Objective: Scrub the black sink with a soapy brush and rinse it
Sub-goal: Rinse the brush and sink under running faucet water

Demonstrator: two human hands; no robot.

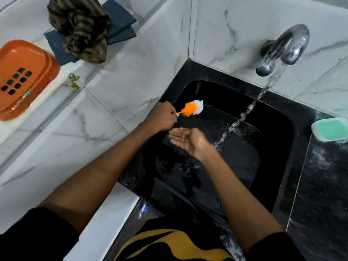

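On the marble ledge at my far left sits one orange soap dish [22, 78] with a block of dark slots in its floor, and just beyond it one brown striped rag [81, 31] lies bunched on top of two dark blue folded cloths [120, 21]. My left hand [162, 117] is curled shut around the thin pink handle of the one brush [193, 108], held above the near-left part of the black sink [278, 147]. The brush head is a fluffy tuft, orange next to my fist and white at the tip; its long axis runs from my hand out to the right and slightly toward the back wall, tip pointing at the falling water. My right hand [188, 141] hangs lower over the basin, palm up, fingers loosely cupped together and holding nothing, just beside the one stream of water [250, 108]. The sink is glossy, wet and rectangular with rounded corners. Above it, one chrome tap [286, 48] curves out of the marble wall, running. At the far right, one white tub [330, 129] of green soap rests on the dark counter.
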